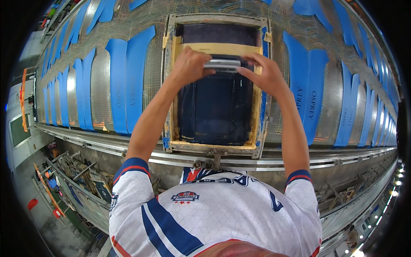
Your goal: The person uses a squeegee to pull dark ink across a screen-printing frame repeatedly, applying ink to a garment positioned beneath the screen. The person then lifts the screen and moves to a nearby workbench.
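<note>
One silver bar (222,64), long axis laid left to right, is placed within the frame (218,18), toward its far end. Its ends are gripped by the left hand (191,66) and right hand (264,73), neither nearer.

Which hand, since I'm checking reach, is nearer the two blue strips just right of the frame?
Right. The right hand is left of the blue strips, by the right end of the silver bar; the left hand is farther off, at the bar's left end.
</note>
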